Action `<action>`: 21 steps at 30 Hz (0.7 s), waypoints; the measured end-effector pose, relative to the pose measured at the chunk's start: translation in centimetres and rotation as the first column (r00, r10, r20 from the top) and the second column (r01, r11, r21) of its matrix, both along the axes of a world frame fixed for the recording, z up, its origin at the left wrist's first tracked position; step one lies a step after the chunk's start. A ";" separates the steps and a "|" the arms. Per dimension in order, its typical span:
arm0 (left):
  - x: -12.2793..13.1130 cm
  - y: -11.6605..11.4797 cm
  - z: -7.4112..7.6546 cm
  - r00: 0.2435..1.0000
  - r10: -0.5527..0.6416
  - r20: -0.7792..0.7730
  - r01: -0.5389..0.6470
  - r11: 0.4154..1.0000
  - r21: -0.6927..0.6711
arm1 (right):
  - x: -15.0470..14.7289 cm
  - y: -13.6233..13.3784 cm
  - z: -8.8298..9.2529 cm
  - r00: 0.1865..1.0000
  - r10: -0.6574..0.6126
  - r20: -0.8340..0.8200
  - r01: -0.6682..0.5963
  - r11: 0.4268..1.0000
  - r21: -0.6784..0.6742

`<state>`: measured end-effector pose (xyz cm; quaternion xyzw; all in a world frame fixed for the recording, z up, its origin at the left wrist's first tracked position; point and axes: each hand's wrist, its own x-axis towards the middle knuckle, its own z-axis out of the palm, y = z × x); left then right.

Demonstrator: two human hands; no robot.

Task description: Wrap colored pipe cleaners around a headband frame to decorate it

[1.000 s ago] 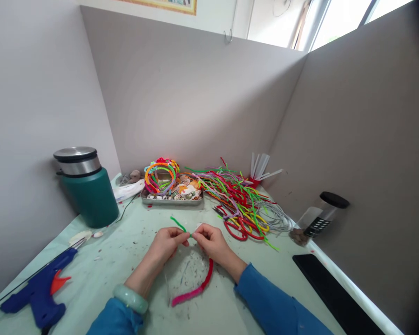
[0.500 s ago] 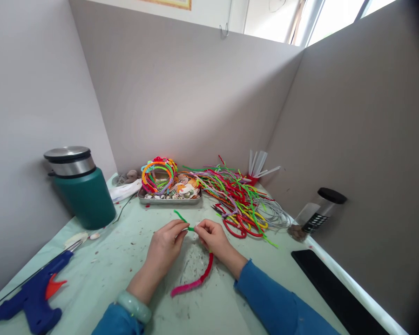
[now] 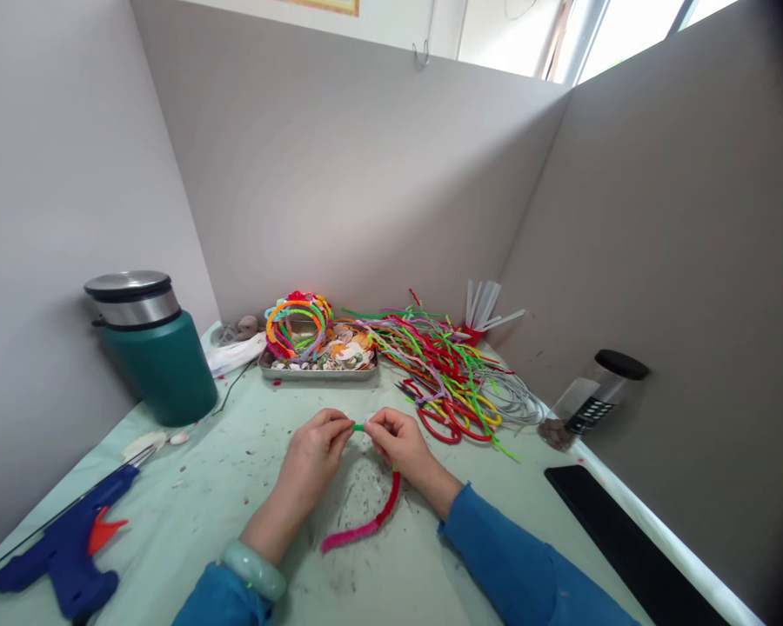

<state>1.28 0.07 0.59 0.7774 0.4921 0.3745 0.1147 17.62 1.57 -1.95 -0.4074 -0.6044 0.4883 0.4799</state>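
Observation:
My left hand [image 3: 314,452] and my right hand [image 3: 397,442] are close together over the middle of the table, both pinching a pipe cleaner. A short green stretch of it shows between my fingertips. Below my right hand hangs a curved red and pink pipe cleaner length [image 3: 386,509], yellowish where it leaves the palm; it seems joined to the green part, but the join is hidden by my fingers. Just beyond my right hand lie red-handled scissors [image 3: 453,424] beside a heap of coloured pipe cleaners [image 3: 431,348].
A metal tray [image 3: 319,375] at the back holds shells and colourful pipe cleaner rings [image 3: 298,329]. Left are a green flask [image 3: 160,365] and a blue glue gun [image 3: 71,543]. To the right sit a clear jar [image 3: 587,404], grey wire [image 3: 515,400] and a black strip [image 3: 626,539].
The loose green end that stuck up above my left fingers is no longer visible. Both hands stay in nearly the same place, still pinching.

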 end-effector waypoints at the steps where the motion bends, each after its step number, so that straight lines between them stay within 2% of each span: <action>1: 0.0 0.0 0.1 1.000 0.001 0.024 0.000 0.999 -0.044 | 0.0 0.0 0.0 1.000 0.003 -0.005 -0.003 1.000 0.001; 3: 0.0 0.0 0.3 0.996 0.018 0.087 -0.004 0.986 -0.167 | 0.0 0.0 0.0 1.000 0.008 -0.010 -0.008 1.000 0.002; 5: 0.1 0.1 0.4 0.982 0.046 0.181 0.014 0.948 -0.319 | 0.0 0.0 0.0 1.000 0.010 -0.005 -0.010 1.000 0.001; 9: 0.3 0.2 0.3 0.906 0.114 0.408 0.163 0.795 -0.585 | 0.0 0.0 0.1 1.000 0.009 0.001 -0.009 1.000 0.002; 12: 0.3 0.0 0.5 0.850 0.141 0.508 0.286 0.687 -0.668 | -0.1 -0.1 0.1 1.000 0.015 0.004 -0.015 1.000 0.005; 14: 0.2 -0.2 0.7 0.826 0.145 0.545 0.335 0.651 -0.681 | -0.1 -0.1 0.1 1.000 0.019 0.009 -0.019 1.000 0.006; 18: -0.1 -0.1 0.8 0.838 0.087 0.539 0.360 0.654 -0.665 | 0.0 0.2 -0.1 0.999 0.011 0.036 -0.011 1.000 0.006; 20: -0.2 0.1 0.6 0.881 0.047 0.470 0.305 0.704 -0.641 | 0.0 0.3 -0.3 0.999 0.003 0.041 -0.003 1.000 0.005; 21: -0.2 0.2 0.4 0.909 0.034 0.416 0.253 0.748 -0.613 | 0.0 0.3 -0.3 0.999 0.001 0.040 -0.002 1.000 0.004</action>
